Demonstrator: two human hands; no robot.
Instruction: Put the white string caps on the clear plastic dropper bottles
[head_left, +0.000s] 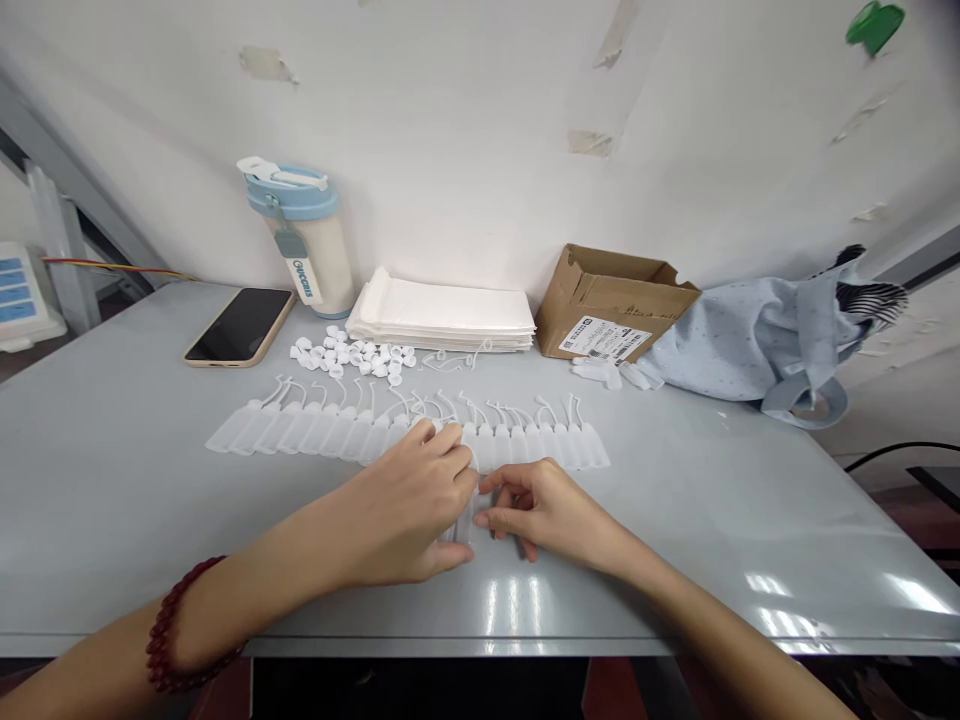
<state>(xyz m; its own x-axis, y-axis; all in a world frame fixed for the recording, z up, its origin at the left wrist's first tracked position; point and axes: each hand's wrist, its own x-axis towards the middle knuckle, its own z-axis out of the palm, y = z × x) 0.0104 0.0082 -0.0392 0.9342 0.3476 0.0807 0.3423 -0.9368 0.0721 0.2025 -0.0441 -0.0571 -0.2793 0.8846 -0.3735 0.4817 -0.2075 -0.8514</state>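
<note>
My left hand (431, 500) is closed over a few clear, flat tube-like pieces (463, 522) lying on the table, its fingers at their upper ends and its thumb at the lower. The hand hides most of them. Just to the right, my right hand (536, 507) has its index finger and thumb apart, their tips at the right edge of these pieces; its other fingers curl beneath. Beyond both hands runs a long row of translucent white sleeves (315, 430) with thin cord loops at their tops. My left hand covers part of the row.
Small white caps (349, 355) lie piled behind the row, beside loose loops (450, 360). Farther back are a phone (240, 327), a tumbler (311, 240), stacked white envelopes (450, 315), a cardboard box (615, 305), more clear pieces (600, 373) and a light-blue cloth bag (742, 335).
</note>
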